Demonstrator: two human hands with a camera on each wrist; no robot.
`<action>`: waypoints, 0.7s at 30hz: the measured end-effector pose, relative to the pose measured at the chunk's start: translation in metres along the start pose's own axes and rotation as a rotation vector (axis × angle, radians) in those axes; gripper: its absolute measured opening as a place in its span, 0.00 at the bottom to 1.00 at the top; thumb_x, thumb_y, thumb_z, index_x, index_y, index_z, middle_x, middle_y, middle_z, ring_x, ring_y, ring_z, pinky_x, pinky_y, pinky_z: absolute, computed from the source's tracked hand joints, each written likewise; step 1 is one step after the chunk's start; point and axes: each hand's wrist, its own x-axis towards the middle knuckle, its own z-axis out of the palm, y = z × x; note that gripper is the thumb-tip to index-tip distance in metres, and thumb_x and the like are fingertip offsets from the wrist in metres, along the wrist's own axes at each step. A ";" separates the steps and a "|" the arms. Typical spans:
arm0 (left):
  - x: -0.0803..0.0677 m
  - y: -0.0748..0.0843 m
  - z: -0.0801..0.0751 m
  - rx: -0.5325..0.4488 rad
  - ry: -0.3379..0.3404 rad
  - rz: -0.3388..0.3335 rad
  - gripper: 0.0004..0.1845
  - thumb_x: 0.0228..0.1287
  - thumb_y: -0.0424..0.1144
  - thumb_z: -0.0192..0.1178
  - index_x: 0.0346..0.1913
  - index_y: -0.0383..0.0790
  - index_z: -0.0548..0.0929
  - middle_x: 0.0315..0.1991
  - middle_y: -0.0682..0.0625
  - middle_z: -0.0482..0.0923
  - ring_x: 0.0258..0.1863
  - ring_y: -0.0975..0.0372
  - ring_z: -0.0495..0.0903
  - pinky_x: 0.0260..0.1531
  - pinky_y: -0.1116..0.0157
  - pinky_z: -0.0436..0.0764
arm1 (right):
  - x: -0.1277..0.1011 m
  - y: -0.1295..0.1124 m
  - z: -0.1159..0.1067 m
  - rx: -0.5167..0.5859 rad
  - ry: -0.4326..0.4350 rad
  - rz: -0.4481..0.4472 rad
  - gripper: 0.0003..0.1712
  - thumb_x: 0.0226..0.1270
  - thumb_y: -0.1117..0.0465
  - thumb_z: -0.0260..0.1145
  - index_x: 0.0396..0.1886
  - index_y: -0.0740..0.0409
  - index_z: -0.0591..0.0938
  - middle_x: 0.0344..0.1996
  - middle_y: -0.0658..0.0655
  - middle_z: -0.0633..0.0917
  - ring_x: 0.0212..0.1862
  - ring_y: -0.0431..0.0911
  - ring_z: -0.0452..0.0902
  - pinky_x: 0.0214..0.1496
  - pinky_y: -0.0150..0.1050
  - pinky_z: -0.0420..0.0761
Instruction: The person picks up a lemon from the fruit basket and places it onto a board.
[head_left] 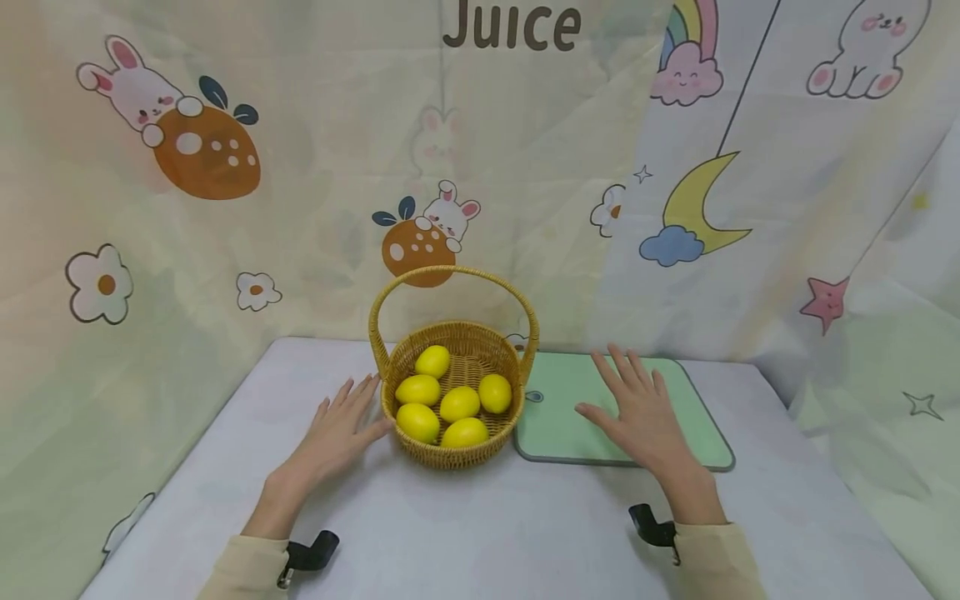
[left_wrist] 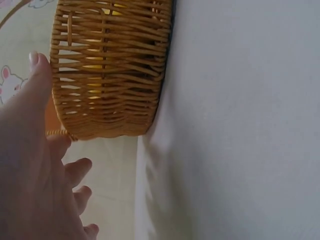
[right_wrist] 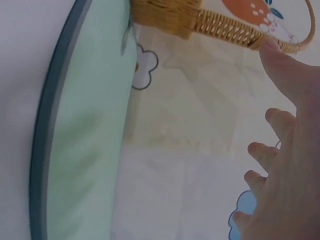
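I see a round basket woven from tan wicker, with a tall arched handle, standing mid-worktop on a smooth pale cloth. Six glossy yellow lemons, egg-shaped, lie in it. Just right of it, touching or nearly so, lies a flat mint-green cutting board with rounded corners and a grey rim.

My left hand lies flat beside the basket's left wall, fingers straight and slightly spread, their tips close to the weave; from the left wrist view I cannot tell whether they touch. My right hand hovers or rests palm-down over the board, fingers wide and empty, with the thumb pointing toward the basket, a short gap between.
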 end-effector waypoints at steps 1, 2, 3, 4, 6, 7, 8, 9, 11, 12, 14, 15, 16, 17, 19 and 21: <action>0.000 0.001 0.001 -0.014 -0.005 -0.004 0.49 0.66 0.74 0.43 0.81 0.50 0.45 0.81 0.47 0.46 0.80 0.44 0.41 0.74 0.34 0.40 | 0.001 -0.003 0.001 -0.004 0.002 -0.005 0.51 0.66 0.33 0.61 0.81 0.43 0.51 0.81 0.59 0.50 0.81 0.62 0.39 0.75 0.72 0.42; 0.000 0.003 0.002 -0.033 -0.008 -0.008 0.50 0.66 0.74 0.44 0.81 0.50 0.45 0.81 0.46 0.47 0.81 0.44 0.41 0.74 0.34 0.40 | 0.002 -0.006 0.001 -0.008 0.003 -0.012 0.51 0.66 0.33 0.61 0.81 0.43 0.51 0.81 0.59 0.51 0.81 0.62 0.40 0.75 0.72 0.42; -0.001 0.004 0.003 -0.047 -0.011 -0.008 0.50 0.66 0.74 0.45 0.81 0.49 0.44 0.81 0.46 0.47 0.80 0.44 0.41 0.74 0.34 0.40 | 0.003 -0.009 0.001 -0.010 0.003 -0.020 0.51 0.65 0.33 0.62 0.81 0.42 0.51 0.80 0.59 0.51 0.81 0.62 0.41 0.75 0.71 0.43; -0.001 0.006 0.004 -0.063 -0.014 -0.011 0.51 0.66 0.73 0.46 0.81 0.49 0.43 0.81 0.45 0.46 0.80 0.43 0.41 0.74 0.34 0.40 | 0.004 -0.013 0.001 -0.013 0.001 -0.027 0.51 0.65 0.33 0.62 0.81 0.42 0.51 0.80 0.59 0.52 0.81 0.62 0.41 0.75 0.71 0.43; -0.002 0.008 0.005 -0.096 -0.025 -0.020 0.52 0.66 0.73 0.47 0.81 0.48 0.42 0.81 0.43 0.46 0.80 0.43 0.41 0.74 0.35 0.40 | 0.005 -0.019 0.002 -0.009 -0.008 -0.041 0.51 0.65 0.33 0.62 0.81 0.41 0.51 0.80 0.59 0.52 0.81 0.62 0.41 0.75 0.71 0.44; -0.003 0.009 0.006 -0.113 -0.031 -0.027 0.52 0.65 0.73 0.48 0.81 0.48 0.41 0.81 0.42 0.45 0.80 0.43 0.41 0.74 0.35 0.40 | 0.006 -0.022 0.001 -0.010 -0.015 -0.049 0.52 0.64 0.33 0.63 0.81 0.41 0.51 0.80 0.59 0.52 0.81 0.61 0.41 0.75 0.71 0.44; -0.003 0.010 0.007 -0.130 -0.038 -0.036 0.53 0.65 0.73 0.48 0.81 0.49 0.39 0.81 0.41 0.45 0.80 0.42 0.41 0.74 0.34 0.40 | 0.006 -0.025 0.001 -0.010 -0.021 -0.056 0.52 0.64 0.33 0.63 0.81 0.41 0.51 0.80 0.58 0.52 0.81 0.61 0.42 0.75 0.71 0.45; -0.004 0.010 0.008 -0.140 -0.044 -0.041 0.53 0.65 0.73 0.48 0.81 0.49 0.38 0.81 0.40 0.44 0.80 0.42 0.41 0.74 0.34 0.41 | 0.007 -0.029 0.001 -0.011 -0.028 -0.062 0.52 0.64 0.33 0.63 0.81 0.41 0.52 0.80 0.58 0.52 0.81 0.61 0.43 0.75 0.70 0.46; -0.005 0.011 0.010 -0.168 -0.057 -0.052 0.54 0.65 0.73 0.48 0.81 0.51 0.35 0.81 0.39 0.42 0.80 0.40 0.41 0.73 0.33 0.41 | 0.007 -0.035 0.001 -0.013 -0.041 -0.074 0.52 0.64 0.33 0.64 0.81 0.42 0.53 0.80 0.58 0.53 0.81 0.61 0.44 0.76 0.70 0.49; -0.006 0.011 0.011 -0.188 -0.064 -0.061 0.54 0.64 0.73 0.49 0.81 0.53 0.34 0.81 0.39 0.41 0.80 0.40 0.41 0.73 0.33 0.42 | 0.007 -0.038 0.001 -0.014 -0.048 -0.081 0.52 0.64 0.33 0.64 0.81 0.42 0.53 0.80 0.58 0.54 0.80 0.61 0.45 0.76 0.69 0.50; -0.007 0.012 0.012 -0.228 -0.080 -0.071 0.54 0.64 0.74 0.49 0.80 0.58 0.31 0.82 0.41 0.39 0.79 0.39 0.40 0.72 0.32 0.43 | 0.006 -0.045 0.001 -0.006 -0.063 -0.101 0.52 0.63 0.33 0.64 0.80 0.43 0.55 0.79 0.59 0.55 0.80 0.61 0.47 0.76 0.68 0.53; -0.007 0.012 0.012 -0.246 -0.087 -0.071 0.54 0.64 0.74 0.49 0.79 0.60 0.30 0.82 0.42 0.38 0.79 0.39 0.40 0.72 0.31 0.43 | 0.006 -0.049 0.001 0.000 -0.070 -0.110 0.52 0.63 0.33 0.64 0.80 0.43 0.55 0.79 0.59 0.56 0.80 0.61 0.48 0.76 0.68 0.54; -0.008 0.012 0.013 -0.269 -0.093 -0.072 0.53 0.64 0.74 0.49 0.79 0.62 0.29 0.82 0.44 0.37 0.80 0.40 0.40 0.72 0.32 0.44 | 0.005 -0.053 0.001 0.009 -0.077 -0.120 0.52 0.62 0.33 0.65 0.80 0.43 0.55 0.79 0.59 0.57 0.80 0.61 0.49 0.76 0.67 0.55; -0.008 0.013 0.014 -0.297 -0.098 -0.076 0.53 0.64 0.73 0.50 0.78 0.65 0.28 0.82 0.46 0.36 0.80 0.41 0.39 0.73 0.33 0.44 | 0.004 -0.056 0.001 0.020 -0.082 -0.130 0.52 0.62 0.32 0.65 0.80 0.42 0.56 0.79 0.59 0.58 0.79 0.61 0.50 0.76 0.66 0.55; -0.007 0.013 0.016 -0.337 -0.107 -0.062 0.53 0.65 0.72 0.50 0.77 0.67 0.26 0.82 0.49 0.34 0.81 0.44 0.39 0.74 0.35 0.45 | 0.003 -0.063 0.001 0.042 -0.091 -0.146 0.52 0.61 0.32 0.66 0.80 0.41 0.56 0.78 0.58 0.59 0.79 0.60 0.52 0.75 0.65 0.58; -0.006 0.014 0.018 -0.391 -0.110 -0.051 0.52 0.66 0.70 0.51 0.77 0.68 0.25 0.82 0.51 0.31 0.81 0.47 0.38 0.75 0.37 0.46 | 0.002 -0.071 0.001 0.062 -0.102 -0.150 0.52 0.61 0.33 0.67 0.80 0.40 0.56 0.78 0.57 0.61 0.78 0.59 0.55 0.74 0.63 0.62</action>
